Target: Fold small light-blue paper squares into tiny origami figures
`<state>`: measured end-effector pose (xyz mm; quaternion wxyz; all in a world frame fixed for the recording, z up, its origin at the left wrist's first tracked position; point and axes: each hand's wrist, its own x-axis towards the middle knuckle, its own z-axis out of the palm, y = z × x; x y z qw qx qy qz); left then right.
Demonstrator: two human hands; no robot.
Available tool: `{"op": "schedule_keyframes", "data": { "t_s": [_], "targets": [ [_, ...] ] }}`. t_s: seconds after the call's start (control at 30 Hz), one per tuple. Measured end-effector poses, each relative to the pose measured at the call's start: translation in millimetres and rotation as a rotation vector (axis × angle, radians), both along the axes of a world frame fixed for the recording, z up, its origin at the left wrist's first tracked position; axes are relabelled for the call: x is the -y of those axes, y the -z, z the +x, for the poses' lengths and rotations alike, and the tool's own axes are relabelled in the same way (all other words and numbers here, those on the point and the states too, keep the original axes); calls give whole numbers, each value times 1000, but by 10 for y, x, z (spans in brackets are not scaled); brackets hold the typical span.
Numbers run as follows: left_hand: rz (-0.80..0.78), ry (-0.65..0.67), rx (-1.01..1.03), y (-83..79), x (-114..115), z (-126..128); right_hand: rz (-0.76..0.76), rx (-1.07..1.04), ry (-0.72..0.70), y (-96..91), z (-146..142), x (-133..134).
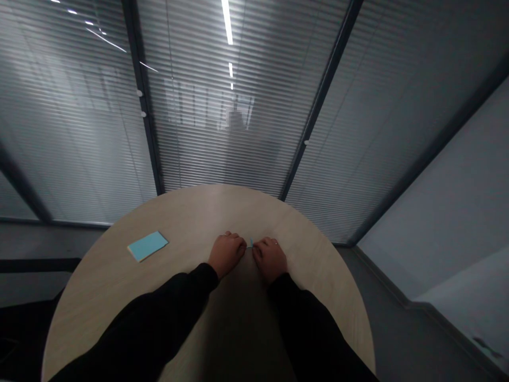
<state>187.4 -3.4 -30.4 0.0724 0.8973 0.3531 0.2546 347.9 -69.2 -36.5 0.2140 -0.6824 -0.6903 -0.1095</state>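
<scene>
On the left of the round, pale wood-grain table (278, 223) lies a light-blue paper pad (148, 246), light and fairly stiff as a block. Near the table's middle, the left hand (226, 254) and the right hand (270, 260) curl inward, pinching a sliver of blue paper (251, 243) between them; it looks thin, light and floppy, best held by its edges. The fingers hide most of it, so its shape cannot be made out.
</scene>
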Motion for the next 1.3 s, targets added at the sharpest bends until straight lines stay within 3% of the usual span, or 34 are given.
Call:
{"op": "schedule_keyframes", "data": {
  "t_s": [0.47, 0.6, 0.77, 0.9, 1.03, 1.17, 1.3],
  "targets": [
    [44, 13, -36, -16, 63, -5, -10, -171, 69, 63, 7, -51],
    [13, -43, 55, -9, 31, -58, 4, -185, 97, 96, -27, -195],
    [7, -147, 106, -4, -93, -339, 20, -173, 104, 102, -226, -487],
    [16, -125, 74, 3, -126, -575, 33, -151, 99, 79, -419, -811],
    [6, -101, 39, 20, -80, -653, 49, -124, 74, 17, -530, -1103],
    [-14, -99, 53, 35, -68, -648, 45, -103, 91, -9, -452, -1212],
    [-35, -96, 66, 23, -81, -650, 16, -86, 143, 22, -195, -1152]
  ]
}}
